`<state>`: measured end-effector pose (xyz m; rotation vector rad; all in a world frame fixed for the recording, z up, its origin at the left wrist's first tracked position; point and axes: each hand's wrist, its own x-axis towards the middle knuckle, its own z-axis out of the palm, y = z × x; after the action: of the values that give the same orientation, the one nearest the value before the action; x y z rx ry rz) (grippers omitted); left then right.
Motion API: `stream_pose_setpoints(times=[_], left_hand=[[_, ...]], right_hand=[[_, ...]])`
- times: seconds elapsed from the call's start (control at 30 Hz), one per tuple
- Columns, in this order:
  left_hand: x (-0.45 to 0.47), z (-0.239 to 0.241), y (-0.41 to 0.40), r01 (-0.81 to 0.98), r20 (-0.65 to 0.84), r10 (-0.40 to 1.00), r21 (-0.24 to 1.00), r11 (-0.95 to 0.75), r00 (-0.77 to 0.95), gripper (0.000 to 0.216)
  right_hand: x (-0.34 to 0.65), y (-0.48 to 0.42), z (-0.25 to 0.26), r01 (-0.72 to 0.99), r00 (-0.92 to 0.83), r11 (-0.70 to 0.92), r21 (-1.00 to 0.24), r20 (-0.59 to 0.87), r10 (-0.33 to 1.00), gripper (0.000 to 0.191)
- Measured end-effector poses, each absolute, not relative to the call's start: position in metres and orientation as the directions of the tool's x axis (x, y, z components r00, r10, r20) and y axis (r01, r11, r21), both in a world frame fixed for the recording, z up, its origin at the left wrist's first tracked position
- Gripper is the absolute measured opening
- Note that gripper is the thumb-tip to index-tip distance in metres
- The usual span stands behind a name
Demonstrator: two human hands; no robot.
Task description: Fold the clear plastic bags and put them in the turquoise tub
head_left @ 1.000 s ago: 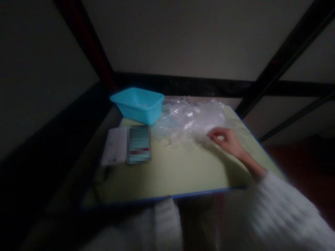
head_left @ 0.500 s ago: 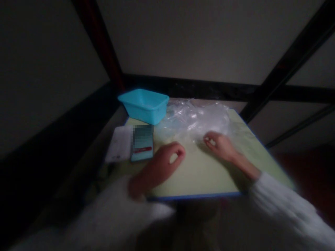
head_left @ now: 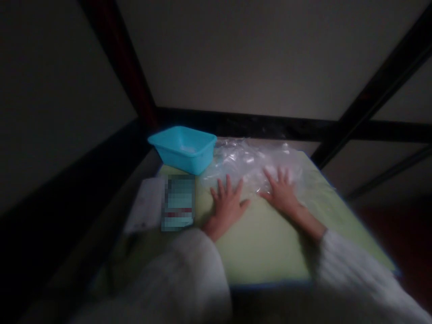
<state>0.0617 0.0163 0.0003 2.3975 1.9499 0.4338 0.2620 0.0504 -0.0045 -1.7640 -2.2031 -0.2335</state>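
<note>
Grip: left hand [head_left: 227, 204], right hand [head_left: 283, 193] splayed wide. Clear plastic [head_left: 248, 159] likely light, limp, slippery; pinch its near edge.

A dim indoor room, shown by walls [head_left: 243, 58] and table [head_left: 266, 245]

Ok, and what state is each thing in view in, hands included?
Thin clear plastic sheeting: crumpled, loosely spread.
Left hand: open, splayed, palm down.
Right hand: open, splayed over the plastic's near edge.
Turquoise rectangular plastic basin: upright, uncovered.
Dark-rimmed rectangular phone: flat, screen seemingly lit, content pixelated.
White rectangular object: lying flat beside the phone.
</note>
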Motion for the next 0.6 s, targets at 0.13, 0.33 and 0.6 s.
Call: stream_pose_setpoints(times=[0.13, 0.33, 0.6], left_hand=[[0.067, -0.004, 0.04, 0.959, 0.212, 0.961, 0.187, -0.215, 0.175, 0.06], [0.066, -0.006, 0.059, 0.953, 0.266, 0.948, 0.196, -0.23, 0.175, 0.052], [0.061, 0.002, 0.052, 0.939, 0.36, 0.911, 0.192, -0.284, 0.202, 0.051]], right_hand=[[0.271, 0.081, -0.011, 0.95, -0.247, 0.28, -0.135, 0.215, 0.945, 0.067], [0.27, 0.106, -0.011, 0.908, -0.368, 0.397, -0.133, 0.201, 0.908, 0.058], [0.286, 0.099, 0.02, 0.856, -0.414, 0.481, -0.188, 0.309, 0.856, 0.054]])
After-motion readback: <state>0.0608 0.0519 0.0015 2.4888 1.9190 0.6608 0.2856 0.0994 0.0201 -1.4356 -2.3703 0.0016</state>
